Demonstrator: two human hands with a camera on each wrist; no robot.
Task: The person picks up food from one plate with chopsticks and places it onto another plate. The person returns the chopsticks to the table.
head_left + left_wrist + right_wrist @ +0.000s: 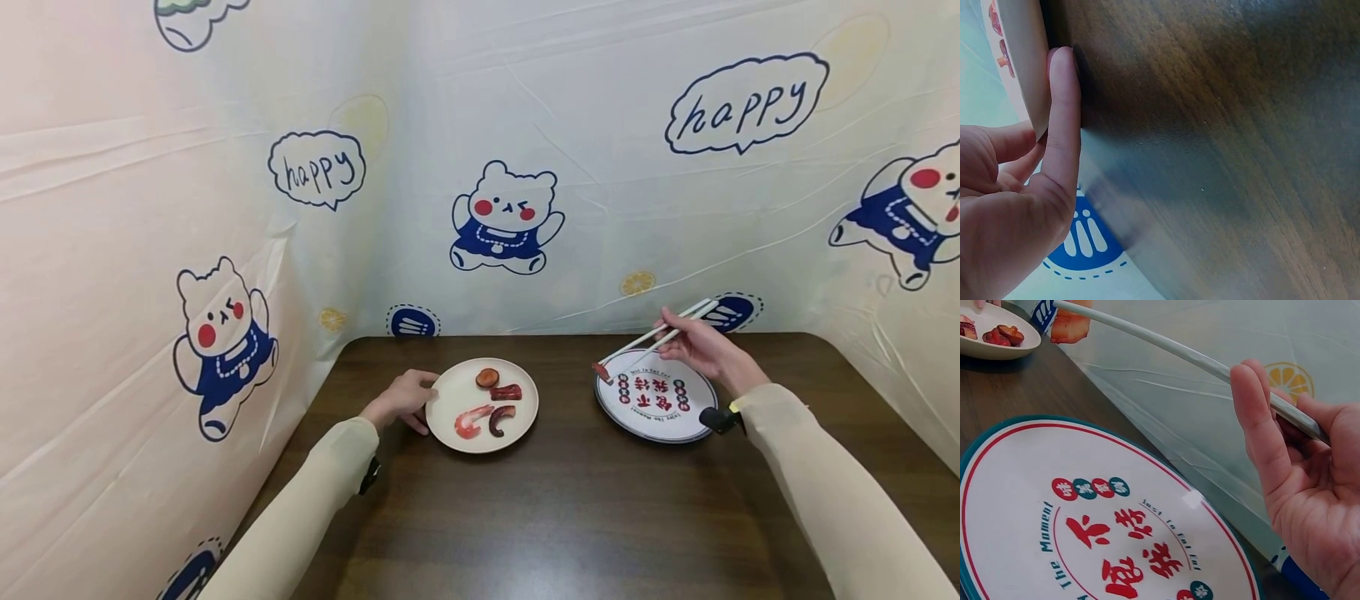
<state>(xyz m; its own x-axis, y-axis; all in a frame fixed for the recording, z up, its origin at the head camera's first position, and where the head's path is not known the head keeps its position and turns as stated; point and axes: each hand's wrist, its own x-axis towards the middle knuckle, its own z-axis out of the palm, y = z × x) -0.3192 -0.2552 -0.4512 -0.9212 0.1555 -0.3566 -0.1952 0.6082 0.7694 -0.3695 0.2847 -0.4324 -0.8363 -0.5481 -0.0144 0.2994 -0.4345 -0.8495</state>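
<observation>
My left hand (405,398) grips the left rim of a cream plate (448,392). In the left wrist view the thumb lies at the rim and a straight finger (1063,119) runs along the underside. On that plate sit a pink shrimp (468,428), a curled dark tentacle piece (498,420), a red-brown rib-like piece (507,392) and a round brown slice (487,378). My right hand (701,348) holds white chopsticks (630,345). A reddish-brown food piece (602,372) is at their tips, overlapping the left edge of a printed white plate (637,423) in the head view.
Both plates stand on a dark wooden table (517,517), cream at left, printed at right. A pale curtain (420,208) with bear drawings hangs behind the table and along both sides. A dark wrist device (720,418) sits at my right cuff.
</observation>
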